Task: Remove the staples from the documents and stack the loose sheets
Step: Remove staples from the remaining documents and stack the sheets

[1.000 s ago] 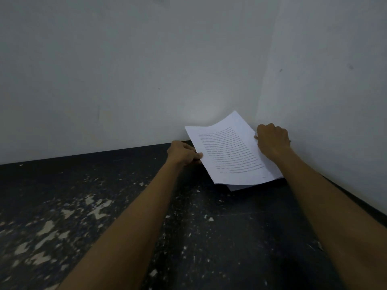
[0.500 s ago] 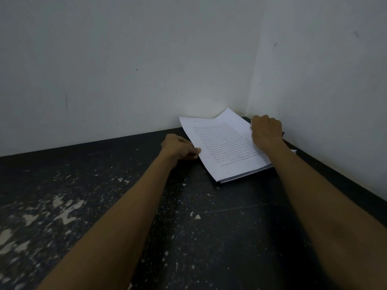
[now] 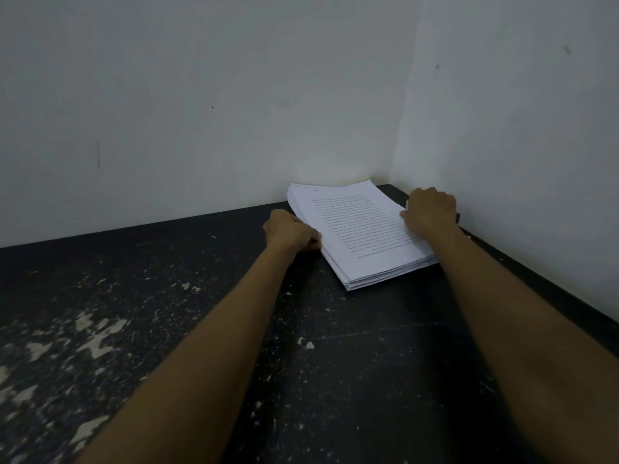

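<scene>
The fingers (image 3: 311,238) of the left hand (image 3: 290,230) are curled and butt against the left long edge of a stack of white printed paper sheets (image 3: 360,229). Whether they pinch any sheet cannot be told. The right hand (image 3: 430,209) grips the opposite long edge: its fingers curl down over the side and the thumb lies on the top sheet.

The stack lies flat in the far right corner of a black, scuffed bench (image 3: 351,363), where two plain white walls (image 3: 201,95) meet. Its long axis runs away from the person toward the back wall, with the far end swung to the left. The far short edge sits just beside that wall and the right long edge is near the side wall. Lines of dark print cross the top sheet the short way.

The sheets are thin and rectangular. Their edges are slightly stepped rather than flush, most clearly at the near corner and the far left corner. There is one stack; its sheets are too many and too thin to count.

The bench top is matt and speckled, with pale chips and larger worn patches at the near left. A small purple sliver (image 3: 458,217) shows just behind the right hand, too hidden to identify.
</scene>
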